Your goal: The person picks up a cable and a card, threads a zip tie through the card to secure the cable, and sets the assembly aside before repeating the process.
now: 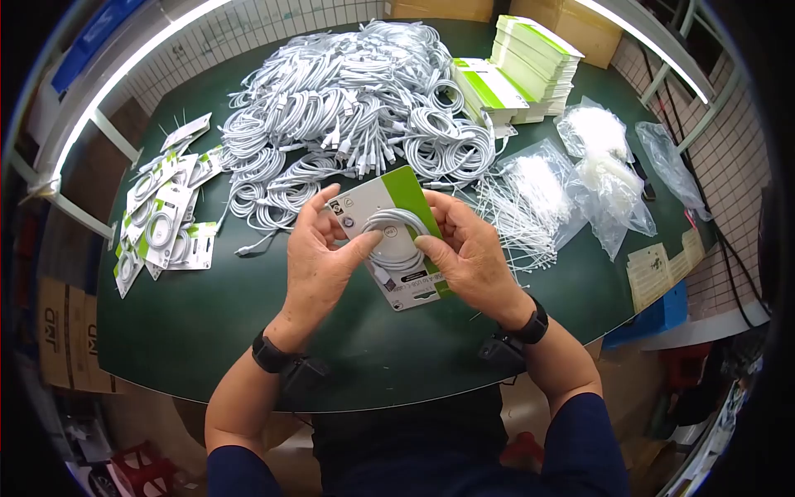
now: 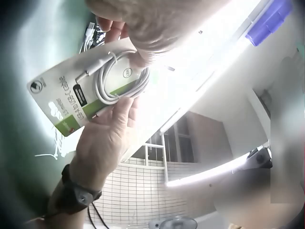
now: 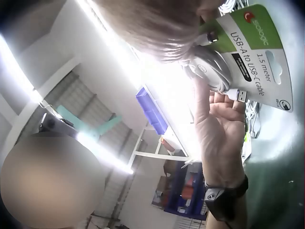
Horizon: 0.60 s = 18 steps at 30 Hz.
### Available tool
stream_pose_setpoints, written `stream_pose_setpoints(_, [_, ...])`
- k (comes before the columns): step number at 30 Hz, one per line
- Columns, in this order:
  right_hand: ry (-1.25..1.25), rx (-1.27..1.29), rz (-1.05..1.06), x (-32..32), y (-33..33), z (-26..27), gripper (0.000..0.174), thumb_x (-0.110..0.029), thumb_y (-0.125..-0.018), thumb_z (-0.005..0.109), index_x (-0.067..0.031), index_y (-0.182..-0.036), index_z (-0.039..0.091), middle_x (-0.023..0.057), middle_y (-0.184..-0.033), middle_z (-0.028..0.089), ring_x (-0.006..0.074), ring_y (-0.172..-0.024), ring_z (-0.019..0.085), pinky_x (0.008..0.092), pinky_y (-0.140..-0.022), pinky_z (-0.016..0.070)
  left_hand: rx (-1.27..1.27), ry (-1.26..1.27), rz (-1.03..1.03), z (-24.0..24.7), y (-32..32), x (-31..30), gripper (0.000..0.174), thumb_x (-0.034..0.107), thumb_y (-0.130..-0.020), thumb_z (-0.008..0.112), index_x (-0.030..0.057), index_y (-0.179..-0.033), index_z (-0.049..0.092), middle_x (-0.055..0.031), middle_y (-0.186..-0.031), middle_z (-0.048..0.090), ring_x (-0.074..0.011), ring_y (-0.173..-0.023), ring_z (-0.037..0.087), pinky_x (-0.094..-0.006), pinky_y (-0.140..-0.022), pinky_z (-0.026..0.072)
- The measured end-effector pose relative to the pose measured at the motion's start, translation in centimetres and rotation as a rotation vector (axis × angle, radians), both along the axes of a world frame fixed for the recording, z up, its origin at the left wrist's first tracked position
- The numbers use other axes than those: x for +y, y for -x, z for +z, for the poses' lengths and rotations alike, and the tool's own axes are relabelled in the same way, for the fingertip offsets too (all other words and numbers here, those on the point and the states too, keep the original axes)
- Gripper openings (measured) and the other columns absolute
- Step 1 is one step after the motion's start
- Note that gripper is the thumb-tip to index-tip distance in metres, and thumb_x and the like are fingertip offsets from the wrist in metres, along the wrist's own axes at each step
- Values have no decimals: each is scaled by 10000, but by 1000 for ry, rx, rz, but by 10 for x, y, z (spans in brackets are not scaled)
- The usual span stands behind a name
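Note:
A white-and-green cardboard packaging card (image 1: 404, 186) is held up over the table, tilted, between both hands. On its front lies a coiled white USB cable (image 1: 397, 217), its USB-A plug (image 3: 241, 95) near the end with the hang hole. The left hand (image 1: 321, 263) grips the card's left edge, thumb pressing on the coil. From the other side the right hand (image 1: 476, 263) grips the card, its thumb on the coil's right side. Fingers of both hands go behind the card, partly hidden. Print on the card reads "USB-A to USB-C cable".
A large heap of coiled white cables (image 1: 348, 91) covers the table's back. Carded cables (image 1: 161, 211) lie at left. Stacked cards (image 1: 534, 70) stand at back right, near loose white cable ties (image 1: 530, 199) and plastic bags (image 1: 609, 170). The green table (image 1: 248, 331) has a curved front edge.

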State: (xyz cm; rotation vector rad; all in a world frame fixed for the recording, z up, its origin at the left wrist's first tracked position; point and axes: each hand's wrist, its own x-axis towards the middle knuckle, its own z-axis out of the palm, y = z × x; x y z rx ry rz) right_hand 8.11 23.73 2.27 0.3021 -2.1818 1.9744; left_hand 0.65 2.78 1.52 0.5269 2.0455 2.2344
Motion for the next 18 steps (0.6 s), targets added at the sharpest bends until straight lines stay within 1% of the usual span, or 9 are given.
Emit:
stream_pose_setpoints(1, [-10,1,6,0,0,-2,528,41,-1024,632,57,-1520,450,124,-1249,677,163,-1138,673,303,-1029,540,-127,-110,-89,0,0,1,615,54,-893,841,-29,-1416,527,-78,-1103,762,-134,-964,716,-299,-832,587])
stream_pose_setpoints(2, [5,-8,10,0,1,-5,530,46,-1022,632,54,-1519,446,126,-1258,674,163,-1151,668,304,-1031,538,-125,-122,-84,1,0,2,615,54,-893,841,-29,-1416,527,-78,-1103,762,-134,-964,716,-299,-832,587])
stream_pose_setpoints(5, [15,-26,20,0,3,-9,535,56,-1017,632,48,-1516,440,130,-1275,667,164,-1175,659,304,-1036,533,-167,71,-58,6,0,8,500,61,-920,819,-45,-1350,587,-98,-1057,780,-114,-901,731,-261,-759,590])
stream_pose_setpoints(6, [17,-38,25,1,3,-10,533,54,-1016,634,48,-1511,438,132,-1280,667,164,-1180,658,304,-1037,532,-166,57,-56,7,0,9,500,61,-920,819,-45,-1350,587,-98,-1057,780,-114,-901,731,-261,-759,590])
stream_pose_setpoints(9, [16,-63,37,2,6,-12,529,50,-1015,638,49,-1503,434,134,-1290,665,165,-1190,655,305,-1040,530,-114,80,-132,7,1,7,314,68,-942,790,-40,-1209,665,-90,-990,785,-97,-879,729,-248,-754,584])
stream_pose_setpoints(10, [14,-68,45,2,7,-13,536,49,-1012,640,49,-1505,430,138,-1292,665,165,-1191,656,305,-1037,532,-116,73,-131,7,1,6,314,68,-942,790,-40,-1209,665,-90,-990,785,-97,-879,729,-248,-754,584])
stream_pose_setpoints(13, [17,-89,62,0,7,-17,549,46,-1006,644,49,-1509,423,145,-1296,665,167,-1192,658,306,-1030,535,-99,100,-189,5,3,0,168,72,-966,754,-29,-1086,697,-78,-971,778,-78,-809,718,-216,-648,561])
stream_pose_setpoints(14, [-8,-110,60,1,8,-17,555,46,-1002,645,50,-1509,420,148,-1297,665,169,-1192,660,308,-1025,537,-106,100,-186,3,5,-2,168,72,-966,754,-29,-1086,697,-78,-971,778,-78,-809,718,-216,-648,561])
stream_pose_setpoints(18, [-50,-169,50,1,9,-17,564,51,-990,644,52,-1505,416,156,-1297,666,173,-1185,666,312,-1012,544,-240,140,-252,-5,6,-7,168,65,-979,723,-23,-1114,676,-60,-952,765,-58,-715,689,-195,-525,512])
